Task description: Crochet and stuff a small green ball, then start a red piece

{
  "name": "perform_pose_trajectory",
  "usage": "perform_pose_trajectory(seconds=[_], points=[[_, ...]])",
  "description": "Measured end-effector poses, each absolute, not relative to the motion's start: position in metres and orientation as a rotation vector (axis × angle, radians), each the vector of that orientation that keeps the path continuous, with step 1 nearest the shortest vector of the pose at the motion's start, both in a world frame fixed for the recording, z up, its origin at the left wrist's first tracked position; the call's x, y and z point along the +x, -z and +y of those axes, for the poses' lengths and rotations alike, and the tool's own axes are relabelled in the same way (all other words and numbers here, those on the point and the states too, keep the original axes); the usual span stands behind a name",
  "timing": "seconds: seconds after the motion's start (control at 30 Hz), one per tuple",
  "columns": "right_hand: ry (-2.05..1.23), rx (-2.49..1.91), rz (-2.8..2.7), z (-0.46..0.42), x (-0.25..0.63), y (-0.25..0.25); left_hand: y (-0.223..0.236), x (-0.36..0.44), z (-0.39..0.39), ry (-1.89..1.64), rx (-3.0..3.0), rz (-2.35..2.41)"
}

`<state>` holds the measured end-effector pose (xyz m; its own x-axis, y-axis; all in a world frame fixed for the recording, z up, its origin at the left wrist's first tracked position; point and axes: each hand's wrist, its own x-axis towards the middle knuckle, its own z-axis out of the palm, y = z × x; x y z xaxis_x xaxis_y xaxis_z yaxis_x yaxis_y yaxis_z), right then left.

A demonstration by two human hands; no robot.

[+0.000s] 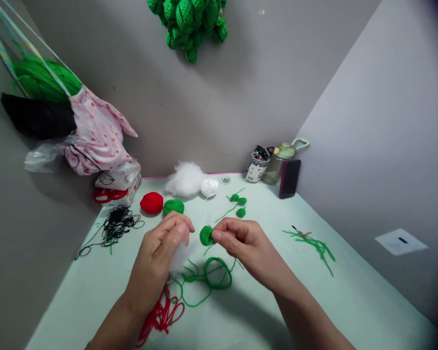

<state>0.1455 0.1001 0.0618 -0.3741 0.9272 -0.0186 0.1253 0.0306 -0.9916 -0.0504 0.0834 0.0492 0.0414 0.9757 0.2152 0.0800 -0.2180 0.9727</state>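
Between thumb and index finger, my right hand pinches a small green crocheted piece above the middle of the table. A short green yarn tail dangles below it. My left hand, its fingers curled together, holds a tuft of white stuffing that hangs under the fingertips. The two hands are a short gap apart. On the table beneath them lie loops of green yarn, and a tangle of red yarn sits by my left forearm.
Behind the hands are a red yarn ball, a green yarn ball, a white yarn ball and a stuffing heap. Black yarn lies left. A phone, bottle and pen cup stand back right.
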Motion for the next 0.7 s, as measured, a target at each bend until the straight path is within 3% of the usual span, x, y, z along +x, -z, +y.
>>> perform_pose_trajectory(seconds=[0.23, 0.57, 0.7], points=[[-0.865, -1.234, -1.869, 0.094, 0.140, -0.060, -0.048, -0.040, 0.086, -1.139, 1.668, 1.378], [-0.658, -1.264, -2.034, 0.088, 0.135, -0.061, -0.035, -0.036, 0.085, -1.324, 2.056, 1.415], [-0.414, -1.283, -1.997, 0.091, 0.135, -0.051, -0.030, -0.029, 0.084, -1.404, 2.092, 1.410]])
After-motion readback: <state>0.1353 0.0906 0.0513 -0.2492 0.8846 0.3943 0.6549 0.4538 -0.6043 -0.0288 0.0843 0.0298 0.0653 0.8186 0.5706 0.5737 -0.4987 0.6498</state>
